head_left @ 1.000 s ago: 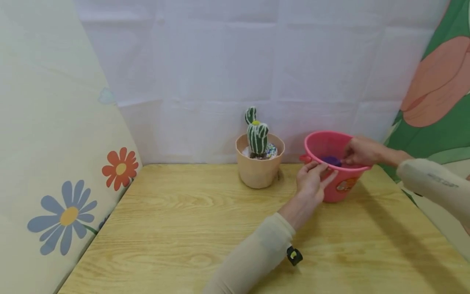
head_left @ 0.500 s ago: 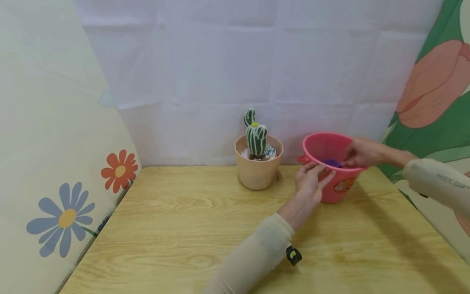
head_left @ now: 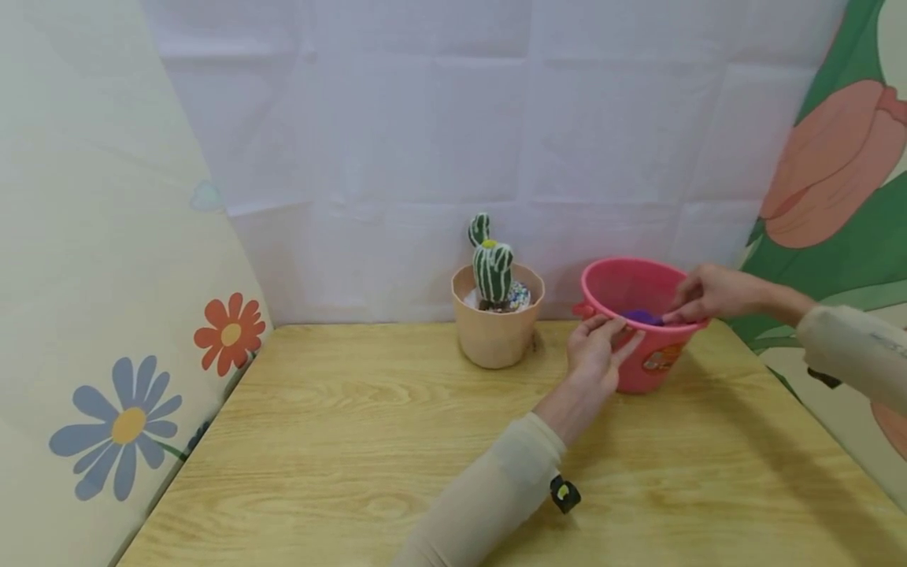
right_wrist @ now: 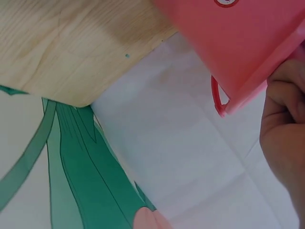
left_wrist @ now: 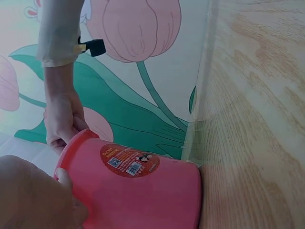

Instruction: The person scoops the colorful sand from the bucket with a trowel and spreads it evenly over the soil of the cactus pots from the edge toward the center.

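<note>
While my left hand (head_left: 594, 346) grips the near rim of a round pink plastic bucket (head_left: 638, 372), my right hand (head_left: 716, 294) pinches the end of a small purple object (head_left: 640, 316), its fingers curled. I see that object just inside the bucket's mouth, near my left fingertips; its full shape is hidden by the rim. The bucket stands upright on the wood-grained desk (head_left: 340, 441), to the right of a peach-coloured faceted pot (head_left: 496, 340) with a green-and-white striped cactus figure (head_left: 492, 274) in it.

bucket (head_left: 638, 376) — pink | item (head_left: 641, 316) inside — purple | cactus (head_left: 492, 274): green, white stripes | pot (head_left: 496, 340): peach
</note>
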`<action>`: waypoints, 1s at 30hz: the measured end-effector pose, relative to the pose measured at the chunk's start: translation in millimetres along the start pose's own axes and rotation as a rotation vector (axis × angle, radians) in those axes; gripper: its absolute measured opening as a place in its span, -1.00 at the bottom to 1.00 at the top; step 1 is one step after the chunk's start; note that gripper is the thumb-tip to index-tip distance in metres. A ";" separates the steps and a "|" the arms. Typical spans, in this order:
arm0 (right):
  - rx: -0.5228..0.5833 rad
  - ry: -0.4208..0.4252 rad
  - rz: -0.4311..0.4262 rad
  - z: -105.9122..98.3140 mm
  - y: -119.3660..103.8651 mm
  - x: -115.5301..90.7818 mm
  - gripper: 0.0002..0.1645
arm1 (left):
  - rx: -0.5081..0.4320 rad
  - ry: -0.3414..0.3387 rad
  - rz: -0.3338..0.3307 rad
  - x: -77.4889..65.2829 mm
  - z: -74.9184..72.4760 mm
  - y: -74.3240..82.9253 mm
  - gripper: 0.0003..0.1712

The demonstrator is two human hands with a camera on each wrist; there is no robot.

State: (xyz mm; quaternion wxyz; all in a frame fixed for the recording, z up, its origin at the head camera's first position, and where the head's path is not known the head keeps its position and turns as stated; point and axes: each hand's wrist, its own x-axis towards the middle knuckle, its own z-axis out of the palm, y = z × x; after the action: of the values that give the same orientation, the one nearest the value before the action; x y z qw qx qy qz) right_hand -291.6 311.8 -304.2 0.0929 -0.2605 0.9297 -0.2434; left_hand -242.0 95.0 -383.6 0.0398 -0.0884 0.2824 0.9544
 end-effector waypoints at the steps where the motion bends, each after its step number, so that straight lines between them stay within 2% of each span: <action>1: 0.005 0.004 0.007 -0.1 0.4 -0.4 -0.84 | -0.001 0.001 -0.001 -0.1 -0.2 0.3 -0.80; 10: 0.081 0.017 0.065 -1.8 2.7 -2.5 -0.78 | -0.009 -0.005 -0.004 0.2 -1.3 0.5 -0.81; 19: 0.152 0.023 0.153 -5.7 2.3 -8.4 -0.64 | 0.028 -0.005 -0.015 -2.4 0.3 3.6 -0.86; 30: 0.242 0.015 0.189 -7.6 5.2 -13.0 -0.56 | 0.025 0.006 -0.024 -1.9 -0.8 4.4 -0.84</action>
State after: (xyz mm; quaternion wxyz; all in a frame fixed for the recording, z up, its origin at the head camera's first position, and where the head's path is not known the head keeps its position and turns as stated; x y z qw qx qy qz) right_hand -285.2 325.7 -299.7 0.1392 -0.1569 0.9146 -0.3456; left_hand -240.6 90.8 -381.5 0.0515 -0.0944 0.2933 0.9500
